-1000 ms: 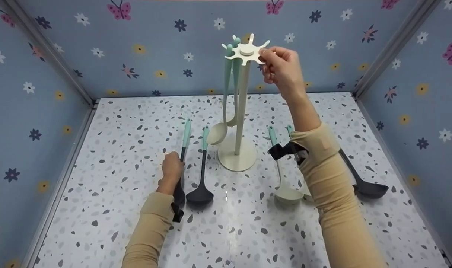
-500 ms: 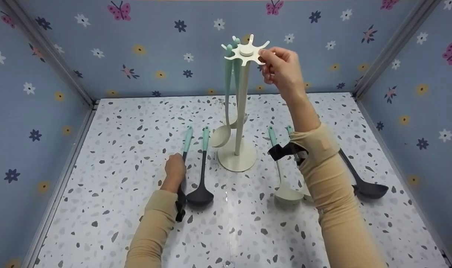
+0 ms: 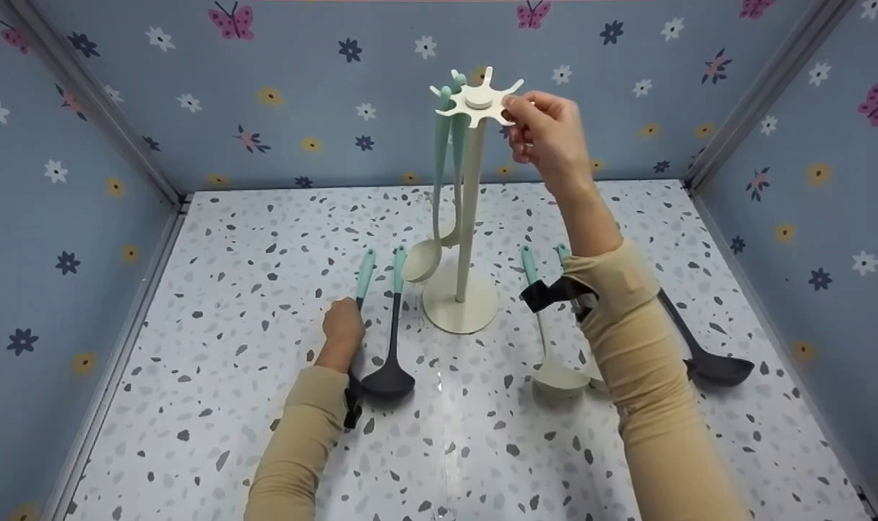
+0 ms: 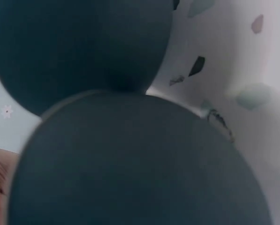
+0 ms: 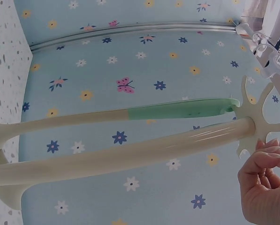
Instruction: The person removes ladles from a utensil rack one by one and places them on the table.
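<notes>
A cream utensil stand (image 3: pixel 471 217) rises from a round base, with a hooked top. Two cream ladles with mint handles hang on its left side, the nearer ladle (image 3: pixel 422 260) bowl-down. My right hand (image 3: pixel 551 134) pinches one hook between thumb and fingers; the right wrist view shows this hand (image 5: pixel 266 180) at the hooked top (image 5: pixel 252 115). On the table, my left hand (image 3: pixel 343 325) grips the shaft of a black ladle with a mint handle (image 3: pixel 366 271). Its bowl is mostly hidden by my wrist. Beside it lies a second black ladle (image 3: pixel 390 378). Two dark bowls fill the left wrist view, the nearer bowl (image 4: pixel 135 164) overlapping the other.
Right of the stand lies a cream ladle (image 3: pixel 560 378); another mint handle (image 3: pixel 563 252) is partly covered by my right arm. Farther right rests a black ladle (image 3: pixel 721 367). Patterned blue walls (image 3: pixel 301 72) enclose the speckled table (image 3: pixel 229 304) at the back and sides.
My left hand has shifted slightly right, and the black ladle in it has slid a little toward me. The hanging ladles swung right and back left. My right hand stays at the hook.
</notes>
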Demonstrator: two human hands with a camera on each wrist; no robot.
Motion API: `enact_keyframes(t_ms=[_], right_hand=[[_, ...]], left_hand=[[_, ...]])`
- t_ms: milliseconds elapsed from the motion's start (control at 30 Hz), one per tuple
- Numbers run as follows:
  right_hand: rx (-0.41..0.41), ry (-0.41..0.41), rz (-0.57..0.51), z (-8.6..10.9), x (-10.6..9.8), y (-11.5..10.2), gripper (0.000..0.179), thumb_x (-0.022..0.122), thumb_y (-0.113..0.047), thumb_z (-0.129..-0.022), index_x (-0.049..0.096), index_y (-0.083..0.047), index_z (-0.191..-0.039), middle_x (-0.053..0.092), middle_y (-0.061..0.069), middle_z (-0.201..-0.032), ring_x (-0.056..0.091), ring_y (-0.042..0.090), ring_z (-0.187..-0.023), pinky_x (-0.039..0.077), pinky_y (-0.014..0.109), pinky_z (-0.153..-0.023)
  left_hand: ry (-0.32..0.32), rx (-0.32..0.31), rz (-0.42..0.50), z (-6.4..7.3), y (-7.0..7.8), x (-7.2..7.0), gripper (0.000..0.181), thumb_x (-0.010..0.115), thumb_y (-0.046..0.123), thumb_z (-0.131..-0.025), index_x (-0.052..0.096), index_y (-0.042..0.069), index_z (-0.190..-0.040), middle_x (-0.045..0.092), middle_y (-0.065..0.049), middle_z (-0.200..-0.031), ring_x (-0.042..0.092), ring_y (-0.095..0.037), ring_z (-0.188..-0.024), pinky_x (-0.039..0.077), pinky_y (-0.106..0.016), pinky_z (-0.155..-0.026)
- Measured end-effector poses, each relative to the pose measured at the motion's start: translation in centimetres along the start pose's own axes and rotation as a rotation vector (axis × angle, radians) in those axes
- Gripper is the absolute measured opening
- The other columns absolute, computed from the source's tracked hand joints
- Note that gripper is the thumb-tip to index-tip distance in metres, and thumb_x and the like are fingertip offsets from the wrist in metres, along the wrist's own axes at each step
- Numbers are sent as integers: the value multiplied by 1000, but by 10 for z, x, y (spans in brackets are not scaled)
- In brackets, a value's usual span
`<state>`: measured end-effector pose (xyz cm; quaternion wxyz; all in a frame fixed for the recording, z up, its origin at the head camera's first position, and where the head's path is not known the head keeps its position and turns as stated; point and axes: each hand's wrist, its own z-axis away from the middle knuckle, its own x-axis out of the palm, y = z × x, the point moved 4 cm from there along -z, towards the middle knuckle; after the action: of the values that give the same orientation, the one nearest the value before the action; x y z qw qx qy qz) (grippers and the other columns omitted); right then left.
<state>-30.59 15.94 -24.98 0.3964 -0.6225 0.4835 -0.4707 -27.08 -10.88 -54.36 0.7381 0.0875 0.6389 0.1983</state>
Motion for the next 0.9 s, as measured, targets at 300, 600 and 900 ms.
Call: enact_keyframes(t_ms=[300, 600, 900], right_hand=[[2, 0, -19, 0, 0, -1, 20, 56, -5, -86, 57, 5, -68, 46, 9, -53, 36, 15, -41, 29, 20, -35], [7, 4, -15, -1, 0, 0, 20, 56, -6, -86, 58, 4, -68, 46, 9, -53, 36, 15, -41, 29, 20, -35], [2, -1, -22, -1, 0, 0, 20, 56, -5, -86, 57, 5, -68, 46, 9, -53, 36, 14, -41, 28, 20, -35]], left_hand=[[-61, -24, -45, 1, -1, 1, 12, 51, -1, -83, 58, -8, -90, 61, -23, -85, 60, -32, -76, 50, -41, -64], [-38, -29, -37, 3, 1, -5, 23, 62, 12, -81, 57, -8, -92, 61, -22, -85, 60, -32, -75, 49, -43, -65], [132, 54, 215, 9, 19, -25, 20, 59, 12, -84, 61, -7, -91, 61, -19, -82, 59, -30, -72, 47, -41, -61]])
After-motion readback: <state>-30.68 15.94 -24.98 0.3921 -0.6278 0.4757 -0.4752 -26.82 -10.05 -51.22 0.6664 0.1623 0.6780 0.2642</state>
